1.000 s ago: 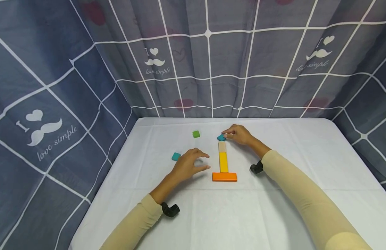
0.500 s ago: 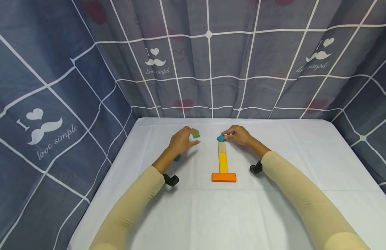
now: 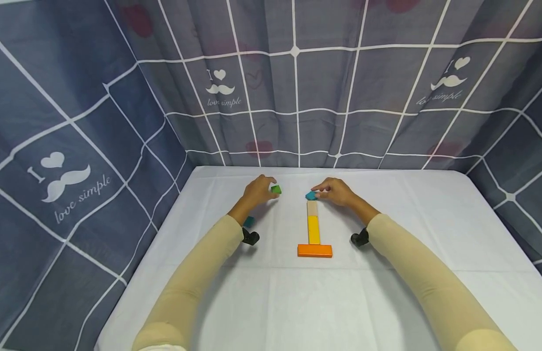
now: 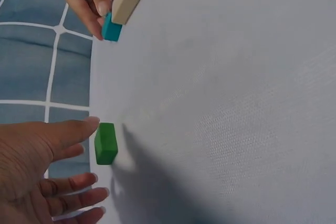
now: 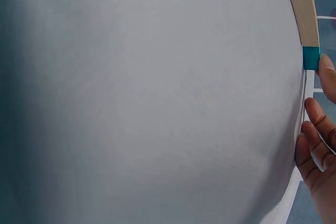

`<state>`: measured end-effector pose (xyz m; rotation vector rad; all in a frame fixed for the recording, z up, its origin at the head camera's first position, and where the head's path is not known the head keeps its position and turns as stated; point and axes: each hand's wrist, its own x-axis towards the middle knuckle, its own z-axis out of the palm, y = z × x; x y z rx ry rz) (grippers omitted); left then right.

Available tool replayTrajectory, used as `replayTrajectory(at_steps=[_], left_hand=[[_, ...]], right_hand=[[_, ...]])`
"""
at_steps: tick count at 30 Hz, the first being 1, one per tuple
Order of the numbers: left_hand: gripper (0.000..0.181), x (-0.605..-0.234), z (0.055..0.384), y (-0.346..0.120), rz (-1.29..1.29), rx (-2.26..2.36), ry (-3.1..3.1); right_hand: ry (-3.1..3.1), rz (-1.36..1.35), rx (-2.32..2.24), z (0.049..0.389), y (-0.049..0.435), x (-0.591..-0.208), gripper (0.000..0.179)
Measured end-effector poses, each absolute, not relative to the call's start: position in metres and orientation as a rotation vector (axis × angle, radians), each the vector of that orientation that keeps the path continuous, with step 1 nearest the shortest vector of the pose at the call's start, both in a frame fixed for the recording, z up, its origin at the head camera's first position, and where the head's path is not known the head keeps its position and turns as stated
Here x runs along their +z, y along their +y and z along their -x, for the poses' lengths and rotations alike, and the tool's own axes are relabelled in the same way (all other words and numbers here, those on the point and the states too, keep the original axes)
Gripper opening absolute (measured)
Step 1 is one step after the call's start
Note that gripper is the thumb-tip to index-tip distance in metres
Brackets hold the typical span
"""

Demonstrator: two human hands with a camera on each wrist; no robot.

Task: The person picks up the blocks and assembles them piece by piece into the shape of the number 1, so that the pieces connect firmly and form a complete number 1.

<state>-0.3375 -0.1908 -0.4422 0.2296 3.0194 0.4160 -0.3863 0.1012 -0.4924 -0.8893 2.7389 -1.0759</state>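
At the far side of the table, my left hand (image 3: 258,191) surrounds a small green block (image 3: 276,189) with thumb and fingers spread. In the left wrist view the thumb tip lies close by that green block (image 4: 106,144); whether it touches is unclear. My right hand (image 3: 337,191) pinches a teal block (image 3: 311,195) between thumb and fingers. That block sits at the far end of a line: a plain wood block (image 3: 312,208), a yellow block (image 3: 313,229), then an orange block (image 3: 315,251) lying crosswise at the near end.
Another teal block (image 3: 249,222) lies partly hidden beside my left wrist. White cloth covers the table (image 3: 280,302). Dark checked curtains (image 3: 323,83) stand behind and at both sides. A black device (image 3: 251,237) sits on each wrist.
My left hand has moved away from beside the line of blocks to the far left, reaching the green block. The right hand stays at its teal block.
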Motion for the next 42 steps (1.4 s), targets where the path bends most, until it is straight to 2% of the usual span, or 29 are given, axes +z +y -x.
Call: replayTrajectory(at_steps=[13,20,42], left_hand=[[0.045,-0.45,0.345,-0.184,-0.218,0.498,3.005],[0.032,-0.45,0.345,-0.18,-0.235,0.559,2.971],[0.036,-0.471,0.341,-0.166,-0.307,0.901,2.946]], right_hand=[[2.732,0.878,-1.098,0.387,0.103,-0.495,0.026],[2.734,0.873,-1.105,0.387,0.103,-0.494,0.028],[2.705,0.83,-1.164,0.386,0.102,-0.497,0.028]])
